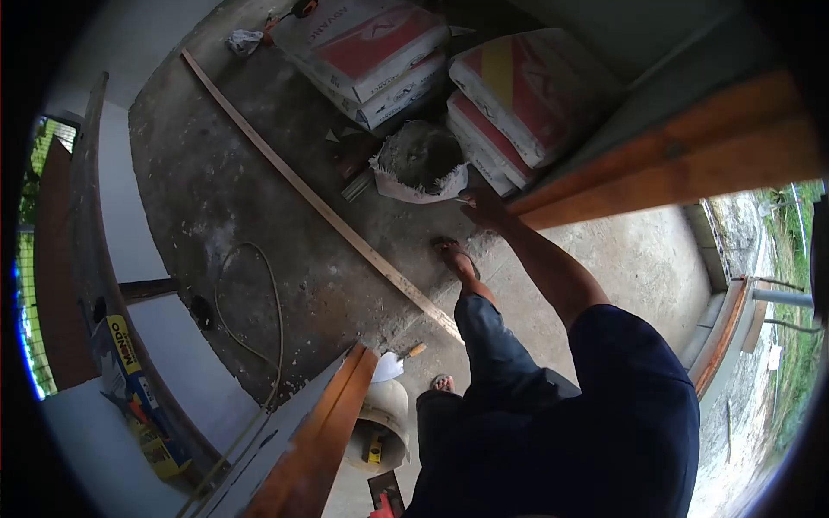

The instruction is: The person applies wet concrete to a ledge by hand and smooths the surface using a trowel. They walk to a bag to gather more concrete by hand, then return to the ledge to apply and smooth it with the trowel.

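Note:
My right hand (484,210) reaches down to the rim of a rolled-down white sack (414,189), its fingers closed at the frayed edge. Grey material (420,155) lies inside the sack, which stands upright on the concrete floor. A small greyish bit shows by my fingertips, too small to name. My left hand is out of view. Close behind the sack are stacked paper bags (380,43) with red and white print, and a second stack of bags (509,95) stands to its right.
A long wooden strip (302,192) crosses the floor. Wooden door frame edges stand at right (673,155) and below (315,440). A trowel (389,367) rests by a pale bucket (386,410). A hose (278,328) loops at left, near a MANDO box (125,345).

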### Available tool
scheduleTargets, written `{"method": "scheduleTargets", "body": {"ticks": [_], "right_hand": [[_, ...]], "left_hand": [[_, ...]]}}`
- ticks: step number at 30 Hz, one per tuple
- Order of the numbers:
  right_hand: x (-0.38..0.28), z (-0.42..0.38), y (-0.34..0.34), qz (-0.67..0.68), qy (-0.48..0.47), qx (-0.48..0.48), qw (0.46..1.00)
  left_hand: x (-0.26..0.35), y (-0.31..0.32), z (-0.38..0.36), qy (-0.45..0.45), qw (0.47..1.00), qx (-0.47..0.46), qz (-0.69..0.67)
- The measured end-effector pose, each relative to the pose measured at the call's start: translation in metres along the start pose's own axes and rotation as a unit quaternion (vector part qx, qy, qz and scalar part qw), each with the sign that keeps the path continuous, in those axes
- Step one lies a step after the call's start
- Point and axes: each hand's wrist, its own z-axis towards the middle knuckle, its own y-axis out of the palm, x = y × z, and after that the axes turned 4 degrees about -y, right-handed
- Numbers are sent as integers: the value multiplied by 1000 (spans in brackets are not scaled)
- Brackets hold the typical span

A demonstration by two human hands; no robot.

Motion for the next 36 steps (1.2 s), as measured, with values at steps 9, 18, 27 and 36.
{"method": "scheduleTargets", "body": {"ticks": [9, 18, 27, 36], "right_hand": [[150, 297, 110, -232, 13, -113, 966], [274, 275, 157, -160, 41, -301, 939], [243, 272, 172, -267, -70, -287, 917], [239, 285, 134, 268, 329, -159, 892]], "left_hand": [[205, -49, -46, -104, 991, -65, -58], [269, -59, -71, -150, 979, -110, -86], [285, -47, -92, -164, 970, -132, -120], [275, -31, -102, -160, 964, -131, -167]]}}
